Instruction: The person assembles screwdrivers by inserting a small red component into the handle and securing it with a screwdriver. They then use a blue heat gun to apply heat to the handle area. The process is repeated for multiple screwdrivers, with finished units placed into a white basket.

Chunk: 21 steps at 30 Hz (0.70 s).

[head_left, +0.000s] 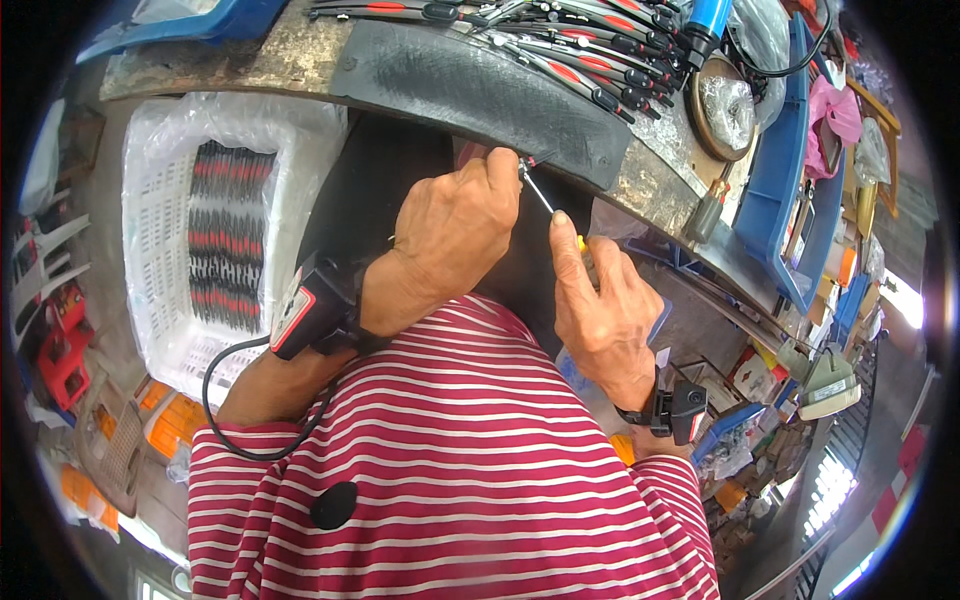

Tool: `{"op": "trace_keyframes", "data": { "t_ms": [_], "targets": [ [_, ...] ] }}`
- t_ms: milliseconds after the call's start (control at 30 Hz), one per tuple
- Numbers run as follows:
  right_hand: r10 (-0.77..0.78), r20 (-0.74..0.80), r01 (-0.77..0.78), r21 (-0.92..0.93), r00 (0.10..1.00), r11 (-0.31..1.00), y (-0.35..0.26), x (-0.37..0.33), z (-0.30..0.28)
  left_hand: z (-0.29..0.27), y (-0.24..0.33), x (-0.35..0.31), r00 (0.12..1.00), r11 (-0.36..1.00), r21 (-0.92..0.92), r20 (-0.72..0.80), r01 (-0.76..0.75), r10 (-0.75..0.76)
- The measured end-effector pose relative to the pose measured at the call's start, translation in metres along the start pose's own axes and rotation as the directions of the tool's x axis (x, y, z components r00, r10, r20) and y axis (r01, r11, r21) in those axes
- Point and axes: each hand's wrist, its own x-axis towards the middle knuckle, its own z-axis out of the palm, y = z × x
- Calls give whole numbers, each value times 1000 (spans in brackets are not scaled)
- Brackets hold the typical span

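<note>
My left hand [455,228] is closed, thumb and fingers pinching a small dark piece with a bit of red [523,168] at the bench edge. Most of that piece is hidden by the fingers. In my right hand [603,310] is a screwdriver [541,192], its thin metal shaft slanting up to the left, with the tip at the held piece. A little yellow of its handle shows between the fingers. Just above both hands, a dark rubbery mat [470,90] covers the bench's front edge. Beyond it lies a heap of slim grey-and-black parts with red inlays [580,60].
At left stands a white plastic-lined crate [150,270] with rows of black-and-red parts. On the bench's right are a round tray [703,105] holding a clear bag, another screwdriver [708,212] and a blue bin [775,215]. A blue tool [708,22] hangs above the heap.
</note>
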Motion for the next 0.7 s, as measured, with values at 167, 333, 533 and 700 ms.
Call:
{"op": "trace_keyframes", "data": {
  "t_ms": [167, 333, 533, 700],
  "targets": [
    [-121, -10, 119, -96, 993, 988, 3, 4, 1, -1, -1, 0, 998, 1000, 10, 56, -7, 6],
    [-141, 19, 142, -75, 990, 987, 3, 7, 2, 1, -2, 1, 999, 999, 23, 12, -41, 41],
    [-169, 105, 178, -82, 980, 981, 4, 12, -6, 0, -1, 1, 999, 1000, 7, 34, -12, 12],
    [-63, 160, 55, 52, 985, 997, 0, 15, -9, 0, 0, -1, 995, 999, -21, 87, 42, -40]
  ]
}}
